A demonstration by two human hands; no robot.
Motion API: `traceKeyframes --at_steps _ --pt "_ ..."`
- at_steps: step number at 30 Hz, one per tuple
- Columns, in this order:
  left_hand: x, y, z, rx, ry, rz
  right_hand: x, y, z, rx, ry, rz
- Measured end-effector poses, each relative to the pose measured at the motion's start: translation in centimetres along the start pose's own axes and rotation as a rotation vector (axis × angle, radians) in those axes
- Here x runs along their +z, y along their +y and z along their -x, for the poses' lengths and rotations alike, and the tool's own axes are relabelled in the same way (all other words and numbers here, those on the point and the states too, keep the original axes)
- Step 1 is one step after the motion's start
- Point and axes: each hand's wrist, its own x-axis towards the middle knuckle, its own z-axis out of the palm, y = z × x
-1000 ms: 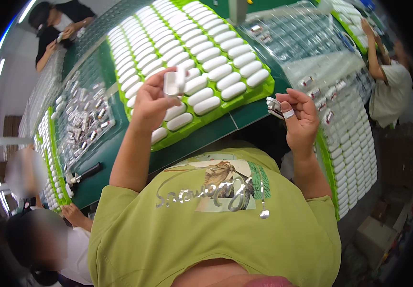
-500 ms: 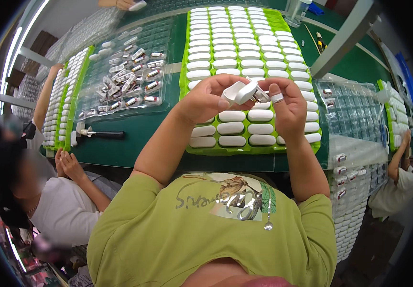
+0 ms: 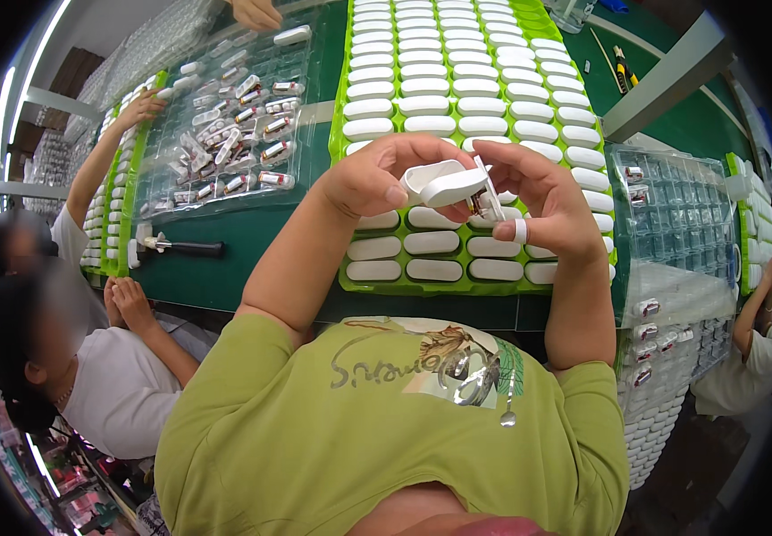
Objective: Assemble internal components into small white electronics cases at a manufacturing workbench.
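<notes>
Above a bright green tray (image 3: pixel 493 287) filled with rows of white oblong cases, my two hands meet at chest height. My left hand (image 3: pixel 370 179) is closed on a small white oblong case (image 3: pixel 447 185) with its lid swung open, fingers behind it and thumb at its end. In my right hand (image 3: pixel 558 204), a white insert (image 3: pixel 488 198) with metallic and reddish parts is pinched between fingers and thumb. It sits right against the case's right end; I cannot tell whether it is partly inside. A white band wraps a digit of my right hand.
Left of the tray lies a clear blister tray (image 3: pixel 158 179) with loose electronic inserts, and a black-handled tool (image 3: pixel 191 247). Another clear tray (image 3: pixel 681 232) is at right, below a slanted grey post (image 3: pixel 672 76). Co-workers sit at left and right; a co-worker's hand (image 3: pixel 256 12) reaches in at top left.
My right hand has turned and its fingers have spread upward, tilting the insert more upright. The view has shifted slightly. A co-worker's hand at the top has moved toward the clear blister tray.
</notes>
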Motion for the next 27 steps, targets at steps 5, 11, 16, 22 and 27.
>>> traceKeyframes --at_steps 5,11,16,22,27 --pt "-0.3 -0.6 -0.2 -0.056 -0.009 -0.001 -0.4 0.5 0.4 -0.017 -0.009 0.103" --pt "-0.3 -0.4 -0.1 0.012 0.027 0.014 -0.2 0.7 0.3 -0.069 0.071 0.192" --pt "-0.7 -0.4 0.3 0.048 0.063 0.036 0.0 0.8 0.3 -0.070 0.259 0.141" --pt "-0.9 -0.5 0.2 0.064 0.046 0.058 -0.2 1.0 0.0 -0.104 0.316 -0.092" --pt "-1.0 -0.7 -0.2 0.121 0.023 0.088 -1.7 1.4 0.7 -0.144 0.152 -0.823"
